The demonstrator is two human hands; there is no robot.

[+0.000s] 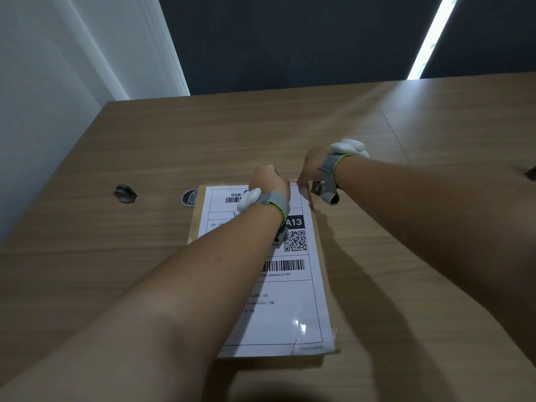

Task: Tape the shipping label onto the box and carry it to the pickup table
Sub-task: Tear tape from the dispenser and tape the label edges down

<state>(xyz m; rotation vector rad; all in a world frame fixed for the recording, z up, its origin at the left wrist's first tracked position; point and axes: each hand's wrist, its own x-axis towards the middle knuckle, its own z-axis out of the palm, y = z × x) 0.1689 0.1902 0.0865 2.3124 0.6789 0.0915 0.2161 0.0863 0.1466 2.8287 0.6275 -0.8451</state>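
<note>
A flat brown box point(324, 256) lies on the wooden table point(116, 256) in front of me. A white shipping label point(290, 320) with barcodes and a QR code covers most of its top. My left hand point(268, 181) rests curled on the label's far edge. My right hand point(311, 169) pinches at the far right corner of the box, where a thin strip that looks like clear tape point(309, 198) runs down the label's right edge. Glossy tape shines near the label's near edge. Both wrists carry grey bands with white pods.
A tape roll point(189, 197) lies just left of the box's far corner, partly hidden by it. A small dark round object point(125, 194) sits further left. A white wall and a dark curtain stand behind the table. A dark item point(532, 172) shows at the right edge.
</note>
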